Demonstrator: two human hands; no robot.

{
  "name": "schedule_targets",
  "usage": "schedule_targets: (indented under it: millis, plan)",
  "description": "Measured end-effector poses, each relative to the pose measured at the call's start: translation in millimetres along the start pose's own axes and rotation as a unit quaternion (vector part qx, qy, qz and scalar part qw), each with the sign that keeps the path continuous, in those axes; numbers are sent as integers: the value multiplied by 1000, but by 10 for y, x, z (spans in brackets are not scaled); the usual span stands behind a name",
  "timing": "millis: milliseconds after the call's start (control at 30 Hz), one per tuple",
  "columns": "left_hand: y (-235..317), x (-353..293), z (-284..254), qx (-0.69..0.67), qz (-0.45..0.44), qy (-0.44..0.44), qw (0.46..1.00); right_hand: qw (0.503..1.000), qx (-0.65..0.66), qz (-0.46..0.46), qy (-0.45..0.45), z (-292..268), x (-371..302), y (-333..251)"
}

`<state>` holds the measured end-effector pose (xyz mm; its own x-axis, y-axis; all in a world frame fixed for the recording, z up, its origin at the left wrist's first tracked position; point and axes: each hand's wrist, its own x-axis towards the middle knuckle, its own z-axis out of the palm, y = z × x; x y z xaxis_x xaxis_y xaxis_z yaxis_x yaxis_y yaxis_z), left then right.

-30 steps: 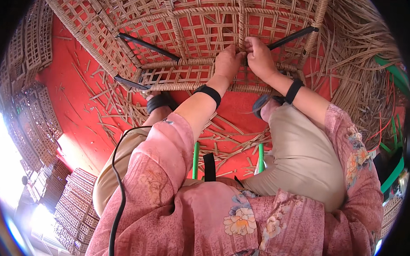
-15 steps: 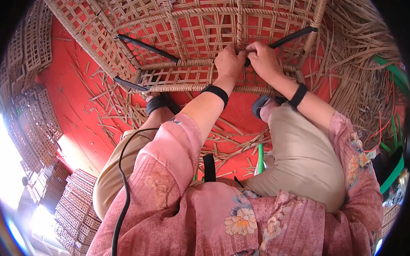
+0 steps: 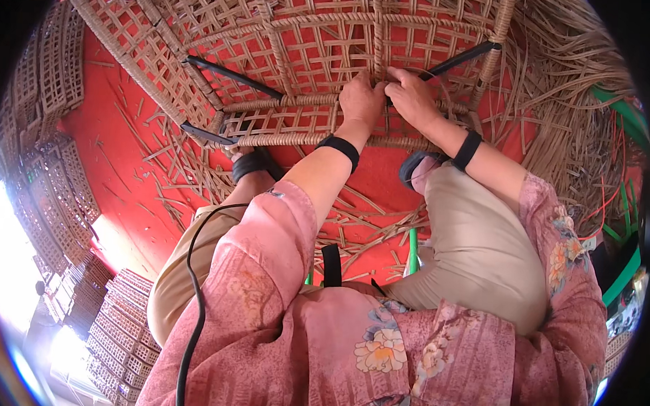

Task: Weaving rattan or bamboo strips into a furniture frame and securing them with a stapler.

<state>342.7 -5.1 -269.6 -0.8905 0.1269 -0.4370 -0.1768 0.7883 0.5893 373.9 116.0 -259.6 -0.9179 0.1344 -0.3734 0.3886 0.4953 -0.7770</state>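
In front of me stands a woven cane frame [image 3: 323, 42], an open lattice with rope-wrapped ribs and edges. My left hand [image 3: 360, 102] is closed at the foot of its middle upright, against the wrapped lower bar. Close beside it, my right hand [image 3: 412, 99] is closed too, its fingertips pinched together near the left thumb. Whatever the fingers of both hands pinch is hidden or too small to name. A black diagonal brace [image 3: 462, 59] runs from the right hand up to the right edge of the frame.
Cut strips [image 3: 172, 169] litter the red floor covering [image 3: 112, 145]. A big heap of long loose strips [image 3: 565, 90] lies at the right. Woven lattice panels [image 3: 123, 332] are stacked at the left. My feet rest near the frame's lower edge. A black cable [image 3: 199, 292] hangs along my left arm.
My right hand has shifted slightly left and down, its fingers drawn closer to the left hand. The left hand and the cane frame have barely moved.
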Motion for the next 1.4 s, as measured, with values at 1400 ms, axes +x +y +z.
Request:
schedule_targets:
  millis: [1400]
  plan:
    - [829,-809,-482,121,245,-490,828,990,-122,-32,-67,7,146,-26]
